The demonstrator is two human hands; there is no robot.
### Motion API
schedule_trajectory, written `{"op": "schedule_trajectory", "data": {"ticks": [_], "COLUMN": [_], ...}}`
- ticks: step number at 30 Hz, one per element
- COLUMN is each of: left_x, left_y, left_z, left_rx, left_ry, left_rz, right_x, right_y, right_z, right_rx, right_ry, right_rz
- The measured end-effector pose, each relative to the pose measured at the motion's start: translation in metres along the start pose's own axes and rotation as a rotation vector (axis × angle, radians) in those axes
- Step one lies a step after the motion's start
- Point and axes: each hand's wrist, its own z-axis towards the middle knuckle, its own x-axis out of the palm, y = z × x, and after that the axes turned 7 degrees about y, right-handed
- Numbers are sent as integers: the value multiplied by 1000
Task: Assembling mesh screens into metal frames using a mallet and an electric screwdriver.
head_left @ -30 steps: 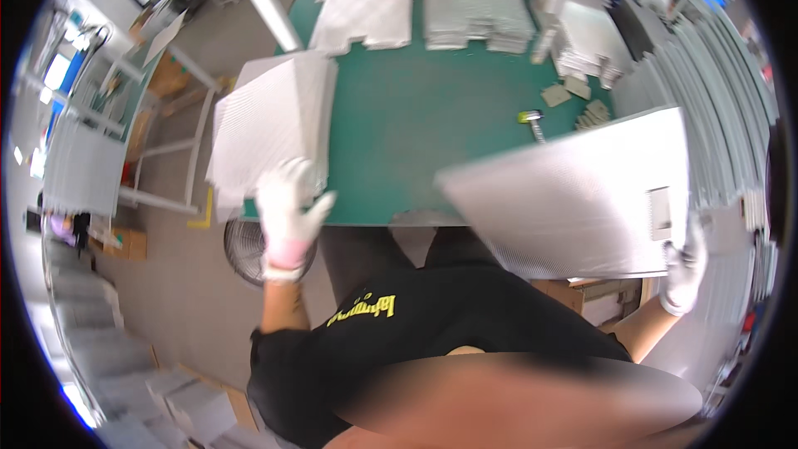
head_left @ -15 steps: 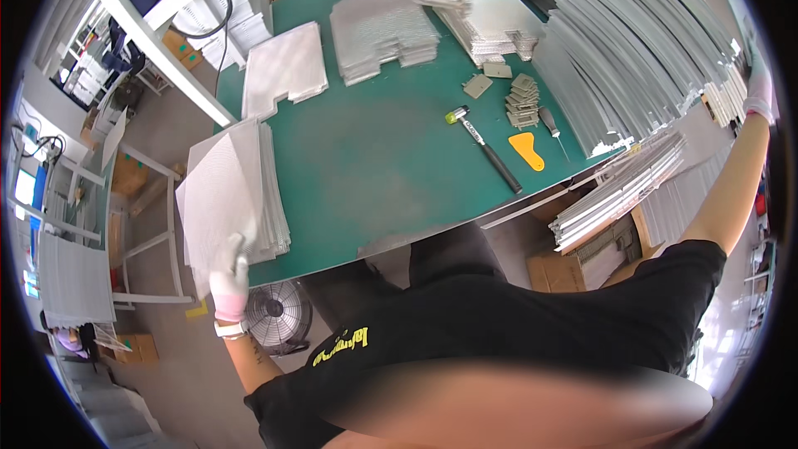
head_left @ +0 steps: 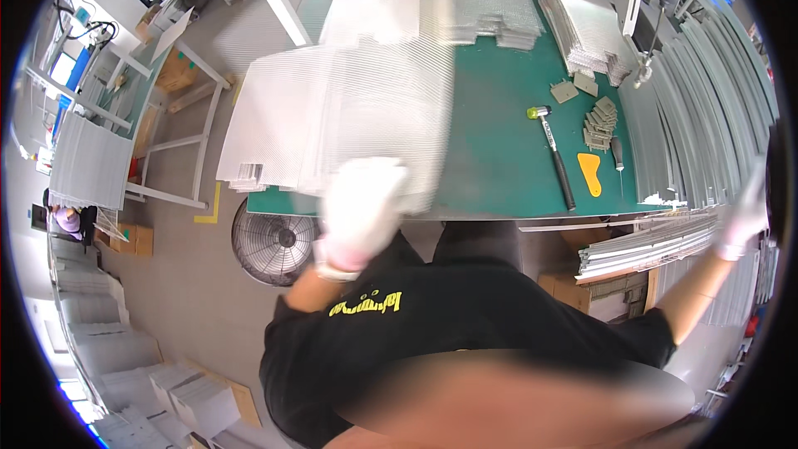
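Observation:
My left hand, in a white glove, grips the near edge of a thin pale ribbed sheet. The sheet is smeared by motion and lies partly over the green table. Left of it is a stack of similar sheets, its notched corner at the table's near left edge. My right hand, also gloved, is far out to the right, beside the rows of long grey metal strips. Its fingers blur at the dark rim of the picture, so what they hold cannot be made out.
On the green table lie a hammer, a yellow scraper, a screwdriver and small grey-green plates. More sheet stacks stand at the back. A floor fan is below the left edge.
My left hand has moved right, drawing a sheet off the left stack and over the table. My right hand has come down and nearer along the right side. The whole view has shifted left.

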Motion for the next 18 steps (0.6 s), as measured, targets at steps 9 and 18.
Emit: {"op": "schedule_trajectory", "data": {"ticks": [9, 18], "left_x": [145, 137], "left_y": [-65, 36], "left_z": [2, -56], "left_rx": [206, -628], "left_ry": [472, 432], "left_rz": [-400, 102], "right_x": [190, 212], "right_y": [75, 77], "right_z": [-242, -235], "right_rx": [-272, -303], "right_ry": [1053, 1139], "right_rz": [439, 292]}}
